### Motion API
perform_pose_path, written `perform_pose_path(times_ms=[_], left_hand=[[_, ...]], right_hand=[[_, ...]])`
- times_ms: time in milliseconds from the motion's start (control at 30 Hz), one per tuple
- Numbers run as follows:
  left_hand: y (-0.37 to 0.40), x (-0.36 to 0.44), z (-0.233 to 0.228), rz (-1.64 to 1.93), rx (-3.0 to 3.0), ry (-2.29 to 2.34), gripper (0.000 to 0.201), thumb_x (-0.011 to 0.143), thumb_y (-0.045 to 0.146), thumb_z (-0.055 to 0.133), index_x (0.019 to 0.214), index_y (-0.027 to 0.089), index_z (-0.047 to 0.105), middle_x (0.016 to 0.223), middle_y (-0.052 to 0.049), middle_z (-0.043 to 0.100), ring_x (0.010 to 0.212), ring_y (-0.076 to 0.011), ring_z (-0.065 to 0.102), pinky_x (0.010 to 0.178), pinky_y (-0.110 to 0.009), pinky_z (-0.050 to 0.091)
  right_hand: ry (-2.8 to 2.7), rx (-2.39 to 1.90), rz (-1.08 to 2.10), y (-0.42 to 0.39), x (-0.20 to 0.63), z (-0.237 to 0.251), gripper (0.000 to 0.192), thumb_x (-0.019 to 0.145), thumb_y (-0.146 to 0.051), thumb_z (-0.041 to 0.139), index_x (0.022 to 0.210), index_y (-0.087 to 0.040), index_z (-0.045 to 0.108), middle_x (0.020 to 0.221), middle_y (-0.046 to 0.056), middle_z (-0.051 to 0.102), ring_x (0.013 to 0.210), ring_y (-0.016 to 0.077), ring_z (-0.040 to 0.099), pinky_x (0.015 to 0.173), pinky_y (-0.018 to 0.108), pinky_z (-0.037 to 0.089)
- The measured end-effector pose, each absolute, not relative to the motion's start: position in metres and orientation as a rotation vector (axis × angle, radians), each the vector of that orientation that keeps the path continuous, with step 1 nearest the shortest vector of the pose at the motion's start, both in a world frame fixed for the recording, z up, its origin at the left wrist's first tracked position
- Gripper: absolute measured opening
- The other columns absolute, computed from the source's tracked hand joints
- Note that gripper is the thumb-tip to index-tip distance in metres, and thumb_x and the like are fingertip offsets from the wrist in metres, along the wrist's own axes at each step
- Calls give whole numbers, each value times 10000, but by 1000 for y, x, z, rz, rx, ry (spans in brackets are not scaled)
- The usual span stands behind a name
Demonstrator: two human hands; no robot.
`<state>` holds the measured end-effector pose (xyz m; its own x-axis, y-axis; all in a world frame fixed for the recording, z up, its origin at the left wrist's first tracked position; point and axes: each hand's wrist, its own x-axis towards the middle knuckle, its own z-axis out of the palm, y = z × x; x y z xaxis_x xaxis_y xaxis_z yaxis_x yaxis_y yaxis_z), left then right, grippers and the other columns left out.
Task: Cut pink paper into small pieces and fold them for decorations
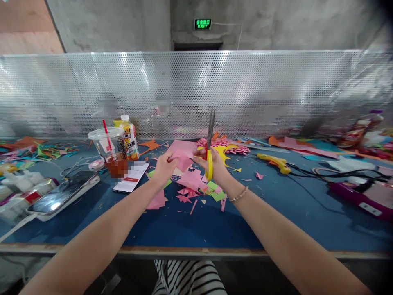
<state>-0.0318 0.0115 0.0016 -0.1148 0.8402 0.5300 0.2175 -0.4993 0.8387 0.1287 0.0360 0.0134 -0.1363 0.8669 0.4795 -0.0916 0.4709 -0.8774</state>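
Between both hands is a folded piece of pink paper [183,159], raised above the blue tabletop. My left hand [165,167] is closed, pinching the paper's left side. Scissors [210,139] with yellow handles stand upright in my right hand [218,166], blades pointing up and away from the paper. The thumb and fingertips of that hand are at the paper's right edge; whether they grip it, I cannot tell. Pink paper scraps [192,180] and green pieces [216,191] lie beneath. Behind the right hand are a yellow cut sheet [225,155] and pink fringed paper flowers [238,150].
Left of my hands stand a drink cup [112,153] with a red straw, a bottle [130,139] and a phone [132,177]. Another phone [66,192] charges farther left. To the right lie a yellow glue gun [274,162] and a purple power strip [359,200]. A perforated metal screen [196,82] closes the back.
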Motion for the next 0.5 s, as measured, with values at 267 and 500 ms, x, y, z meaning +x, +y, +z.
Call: perform_pose_path(times_ms=[267, 500], left_hand=[[13, -30, -3, 1602, 1790, 1183, 389, 659, 239, 627, 1037, 177, 561, 788, -19, 575, 685, -116, 511, 638, -244, 404], [11, -29, 0, 1646, 1719, 1050, 270, 736, 392, 555, 670, 139, 622, 598, 15, 513, 582, -99, 440, 592, -241, 367]], right_hand=[[-1575, -689, 1046, 43, 130, 11, 478, 469, -302, 762, 727, -222, 368, 677, -55, 484, 617, 92, 513, 687, 293, 464], [-1559, -685, 983, 42, 130, 8, 433, 520, -288, 729, 741, -223, 363, 683, -63, 455, 609, 80, 481, 665, 273, 451]])
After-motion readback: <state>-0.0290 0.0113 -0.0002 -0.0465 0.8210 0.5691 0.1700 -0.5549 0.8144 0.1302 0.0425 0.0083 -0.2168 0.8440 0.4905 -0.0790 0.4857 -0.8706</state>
